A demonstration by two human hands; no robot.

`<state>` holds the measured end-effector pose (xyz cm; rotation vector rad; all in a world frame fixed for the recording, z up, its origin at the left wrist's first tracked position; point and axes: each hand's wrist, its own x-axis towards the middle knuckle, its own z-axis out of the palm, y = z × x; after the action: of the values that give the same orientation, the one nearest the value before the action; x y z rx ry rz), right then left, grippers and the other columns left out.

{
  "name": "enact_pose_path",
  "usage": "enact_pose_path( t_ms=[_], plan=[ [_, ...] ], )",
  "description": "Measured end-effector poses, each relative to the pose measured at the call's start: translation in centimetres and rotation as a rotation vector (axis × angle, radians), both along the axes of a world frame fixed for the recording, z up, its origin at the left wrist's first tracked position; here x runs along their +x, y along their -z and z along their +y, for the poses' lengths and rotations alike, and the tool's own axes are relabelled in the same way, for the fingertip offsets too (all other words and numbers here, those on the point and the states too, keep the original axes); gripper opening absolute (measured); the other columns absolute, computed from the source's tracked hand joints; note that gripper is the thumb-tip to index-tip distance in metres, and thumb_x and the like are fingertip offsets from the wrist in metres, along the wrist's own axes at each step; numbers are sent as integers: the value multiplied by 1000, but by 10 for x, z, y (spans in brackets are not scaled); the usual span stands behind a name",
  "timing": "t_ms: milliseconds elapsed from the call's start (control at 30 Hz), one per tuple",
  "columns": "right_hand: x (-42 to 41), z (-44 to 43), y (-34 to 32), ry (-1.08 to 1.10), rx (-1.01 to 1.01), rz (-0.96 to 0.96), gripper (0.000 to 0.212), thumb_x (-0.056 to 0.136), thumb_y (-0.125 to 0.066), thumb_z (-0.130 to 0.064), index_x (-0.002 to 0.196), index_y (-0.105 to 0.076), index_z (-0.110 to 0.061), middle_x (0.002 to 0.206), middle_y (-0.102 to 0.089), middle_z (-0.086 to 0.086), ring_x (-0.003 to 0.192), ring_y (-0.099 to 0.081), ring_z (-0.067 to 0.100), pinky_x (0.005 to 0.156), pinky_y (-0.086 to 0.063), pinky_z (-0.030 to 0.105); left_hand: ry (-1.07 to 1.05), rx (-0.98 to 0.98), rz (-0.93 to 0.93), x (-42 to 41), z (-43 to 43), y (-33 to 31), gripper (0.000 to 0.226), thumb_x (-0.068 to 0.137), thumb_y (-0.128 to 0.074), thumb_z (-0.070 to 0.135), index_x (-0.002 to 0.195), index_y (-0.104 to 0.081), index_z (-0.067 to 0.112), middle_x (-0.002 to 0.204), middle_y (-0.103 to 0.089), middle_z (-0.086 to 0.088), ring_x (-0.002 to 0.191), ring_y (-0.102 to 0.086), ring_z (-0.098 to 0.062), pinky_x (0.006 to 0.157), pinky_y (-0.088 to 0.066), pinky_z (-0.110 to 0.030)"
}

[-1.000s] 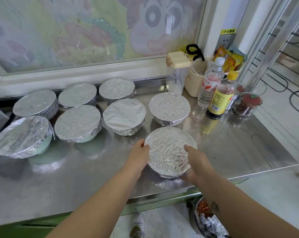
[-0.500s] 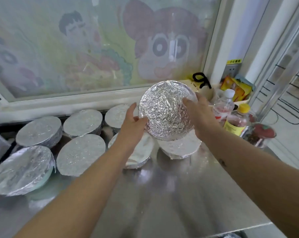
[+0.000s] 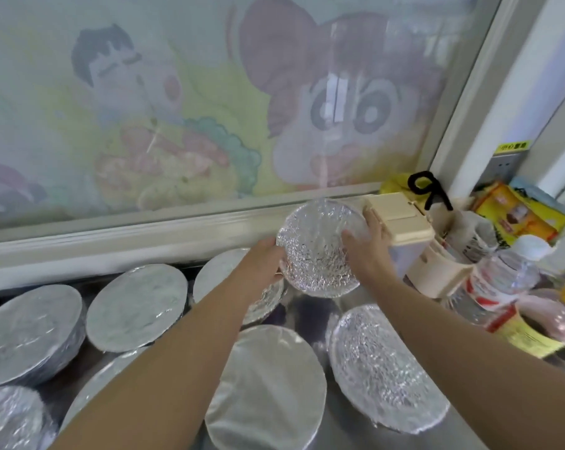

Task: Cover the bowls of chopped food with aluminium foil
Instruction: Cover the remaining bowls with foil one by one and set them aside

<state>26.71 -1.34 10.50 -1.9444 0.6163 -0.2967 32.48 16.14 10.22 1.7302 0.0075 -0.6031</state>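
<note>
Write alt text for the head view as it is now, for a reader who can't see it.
A person's left grip and right grip hold a foil-covered bowl by its sides at the back of a steel counter, beside a beige-lidded container. Nearer the camera, other foil-covered bowls crowd the counter; bottles stand at right.

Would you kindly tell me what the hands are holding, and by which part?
One foil-covered bowl, held at opposite sides of its rim: left hand on the left edge, right hand on the right.
</note>
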Motion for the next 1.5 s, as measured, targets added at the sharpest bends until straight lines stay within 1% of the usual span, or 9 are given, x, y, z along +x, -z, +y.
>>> enact_pose_path(
  t_ms=[133,367,533,667,800,933,1033,1267,1500],
  plan=[
    [-8,-2,21,16,14,21,69,102,-53,-27,161,-18,-26,167,-16,4,152,-17,28,121,-18,46,102,167,11,17,-6,15,21,97,-47,11,100,-67,14,110,-69,-6,106,-65,-27,97,-54,-39],
    [-13,-9,43,68,61,189,69,102,-54,-36,160,-20,-19,164,-20,13,145,-29,39,117,-31,56,307,463,-98,34,-18,28,15,101,-42,11,94,-56,9,105,-59,-13,92,-60,-27,92,-57,-42],
    [-6,-14,53,60,67,302,72,100,-55,-39,160,-18,-22,161,-23,15,135,-43,42,109,-42,56,422,626,-324,27,-11,32,21,94,-45,13,91,-63,3,83,-62,-5,70,-53,-21,58,-38,-30],
    [-5,-17,53,-30,36,406,74,102,-54,-40,161,-15,-18,161,-24,17,136,-42,40,101,-41,41,379,665,-539,1,5,48,48,87,-60,23,134,-53,22,125,-51,-4,113,-54,-23,90,-48,-33],
    [-25,-2,47,-171,-347,456,70,100,-55,-43,157,-28,-16,164,-23,16,150,-22,36,121,-25,49,359,942,-763,-26,18,66,63,88,-62,35,144,-34,27,131,-36,-2,110,-55,-24,85,-50,-33],
    [-34,46,29,-311,-280,215,22,99,-58,-27,103,-74,-12,107,-73,5,102,-64,22,98,-51,40,262,865,-697,-27,27,75,49,90,-62,33,133,-40,26,126,-46,1,97,-61,-25,80,-49,-36],
    [-19,70,41,-450,-142,405,38,100,-55,-27,76,-68,0,71,-69,12,71,-66,28,81,-58,41,238,853,-654,-28,32,75,37,90,-61,31,123,-45,25,112,-57,2,97,-61,-22,82,-50,-36],
    [12,100,53,-495,-127,521,20,102,-53,-16,118,-58,-7,122,-63,21,110,-62,34,77,-41,32,226,836,-653,-30,40,75,9,86,-57,26,94,-54,22,92,-59,5,85,-54,-17,72,-43,-30],
    [25,103,69,-547,-376,590,30,99,-51,-8,128,-59,-4,126,-61,14,118,-59,29,86,-42,31,226,752,-658,-31,45,77,9,83,-56,20,78,-49,21,84,-56,4,78,-50,-16,69,-41,-31]
  ],
)
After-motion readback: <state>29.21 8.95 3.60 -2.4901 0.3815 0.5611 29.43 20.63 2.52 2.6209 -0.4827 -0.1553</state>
